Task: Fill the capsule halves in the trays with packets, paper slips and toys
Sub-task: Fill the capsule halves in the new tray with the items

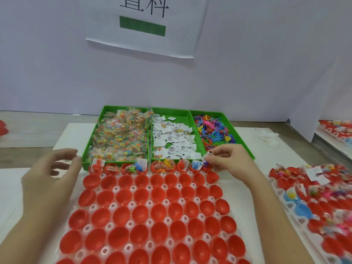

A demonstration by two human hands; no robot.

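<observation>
My right hand point(226, 159) pinches a paper slip point(207, 156) at the right end of the filled back row of red capsule halves point(172, 193). My left hand point(49, 172) hovers spread beside the packet bin point(86, 149). The slip bin point(187, 119) and toy bin point(245, 147) crowd just behind
</observation>
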